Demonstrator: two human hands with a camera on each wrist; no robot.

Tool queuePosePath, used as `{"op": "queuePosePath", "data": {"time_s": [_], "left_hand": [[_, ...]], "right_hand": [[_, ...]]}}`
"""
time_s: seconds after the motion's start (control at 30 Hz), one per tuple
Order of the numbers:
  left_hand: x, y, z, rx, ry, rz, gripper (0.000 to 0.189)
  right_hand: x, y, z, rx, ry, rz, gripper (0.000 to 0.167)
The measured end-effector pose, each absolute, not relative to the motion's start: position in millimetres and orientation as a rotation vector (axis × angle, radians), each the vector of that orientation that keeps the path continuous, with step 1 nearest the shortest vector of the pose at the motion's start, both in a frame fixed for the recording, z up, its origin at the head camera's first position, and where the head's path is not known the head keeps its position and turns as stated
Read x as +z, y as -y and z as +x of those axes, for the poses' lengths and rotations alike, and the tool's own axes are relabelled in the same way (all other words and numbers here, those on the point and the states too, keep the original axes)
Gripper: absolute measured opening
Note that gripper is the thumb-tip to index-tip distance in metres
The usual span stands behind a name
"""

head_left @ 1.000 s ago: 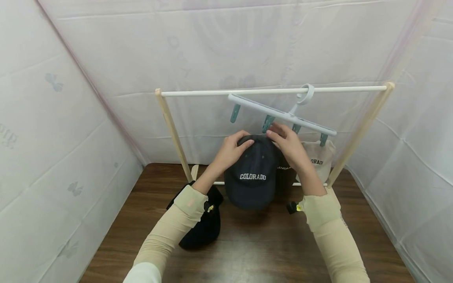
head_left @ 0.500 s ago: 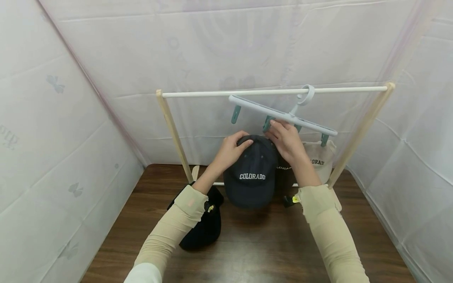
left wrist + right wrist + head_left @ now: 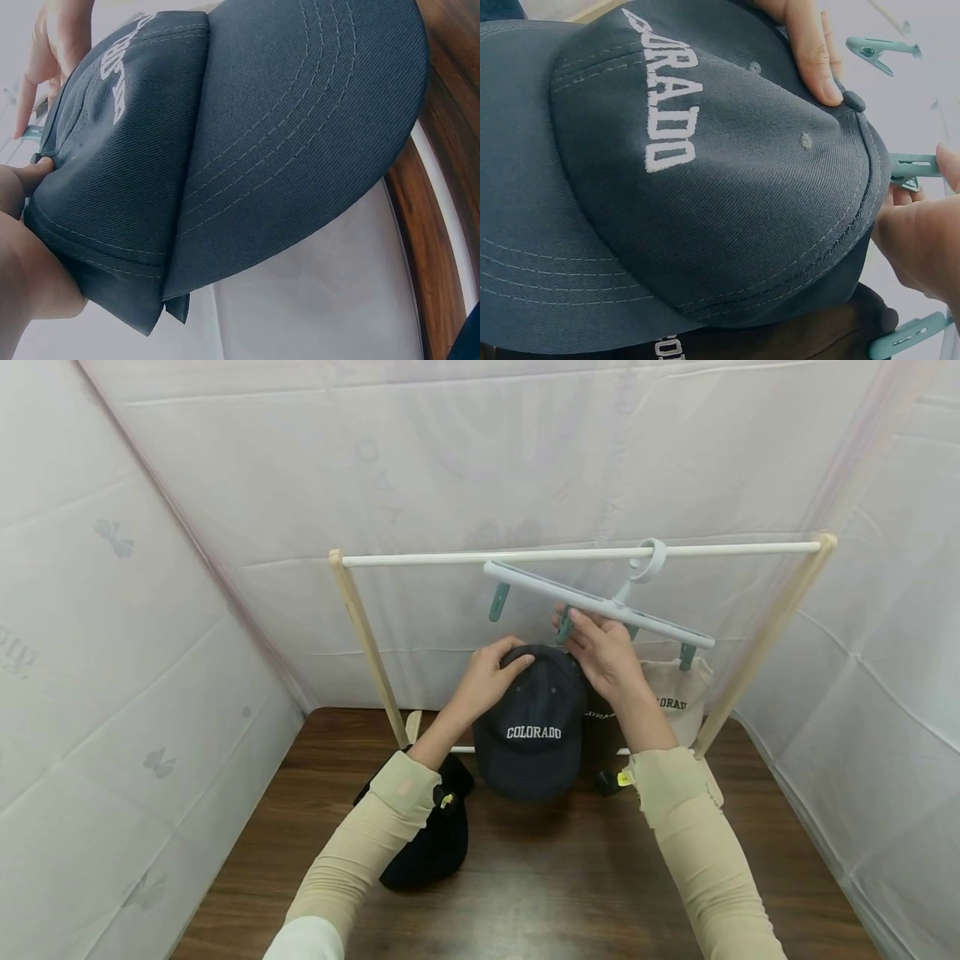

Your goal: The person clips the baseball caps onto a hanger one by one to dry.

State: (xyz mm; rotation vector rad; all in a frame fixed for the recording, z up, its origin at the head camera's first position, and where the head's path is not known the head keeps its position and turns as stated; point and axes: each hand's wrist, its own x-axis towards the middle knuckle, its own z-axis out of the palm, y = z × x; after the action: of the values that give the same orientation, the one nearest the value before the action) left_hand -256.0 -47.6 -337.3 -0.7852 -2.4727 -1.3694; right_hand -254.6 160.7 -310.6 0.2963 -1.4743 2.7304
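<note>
A dark navy cap [image 3: 531,764] with white COLORADO lettering hangs brim down from my left hand [image 3: 487,681], whose thumb lies on the front of the crown near the top button. My right hand [image 3: 609,664] pinches a teal clip [image 3: 565,624] of the pale blue hanger [image 3: 555,587], just above the cap's crown. In the right wrist view, that clip's end is right at the crown's edge, partly hidden by the cap. Behind the navy cap hangs a dark brown cap [image 3: 810,337], at another clip [image 3: 907,337]. A cream cap [image 3: 678,689] hangs from the rightmost clip.
The hanger hooks over the white rail [image 3: 450,559] of a rack with wooden side posts [image 3: 367,643], tilted down to the right. Its leftmost clip [image 3: 498,602] hangs with nothing in it. A black cap [image 3: 431,852] lies on the wooden table [image 3: 525,893] under my left forearm.
My right hand has moved from beside the cap's crown up to the teal clip and now pinches it. The left hand and navy cap have stayed nearly still.
</note>
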Motion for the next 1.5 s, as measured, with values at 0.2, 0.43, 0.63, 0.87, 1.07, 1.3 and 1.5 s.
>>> {"op": "queuePosePath", "data": {"time_s": [0.2,0.43,0.63,0.87,1.07,1.3,1.5], "left_hand": [[-337.4,47.8,-255.2,-1.357,2.481,-0.771,0.021],[-339.0,46.8,-254.3,-1.358,2.510,-0.754,0.023],[-340.9,46.1,-252.0,-1.369,2.518,-0.748,0.023],[-344.2,45.9,-251.4,-1.379,2.512,-0.754,0.024],[-345.3,44.2,-251.8,-1.370,2.523,-0.764,0.027],[-345.6,41.0,-249.7,-1.370,2.517,-0.770,0.025],[-348.4,38.5,-250.0,-1.384,2.505,-0.780,0.025]], "right_hand": [[-310.0,-160.3,-254.1,2.694,1.520,0.213,0.052],[-308.1,-158.9,-253.2,2.683,1.531,0.143,0.038],[-310.3,-159.4,-253.4,2.642,1.601,0.138,0.026],[-312.3,-163.3,-252.1,2.634,1.595,0.157,0.017],[-312.1,-165.7,-249.7,2.586,1.656,0.175,0.019],[-314.1,-166.3,-247.0,2.551,1.717,0.199,0.018],[-317.8,-166.4,-247.1,2.540,1.721,0.232,0.015]]}}
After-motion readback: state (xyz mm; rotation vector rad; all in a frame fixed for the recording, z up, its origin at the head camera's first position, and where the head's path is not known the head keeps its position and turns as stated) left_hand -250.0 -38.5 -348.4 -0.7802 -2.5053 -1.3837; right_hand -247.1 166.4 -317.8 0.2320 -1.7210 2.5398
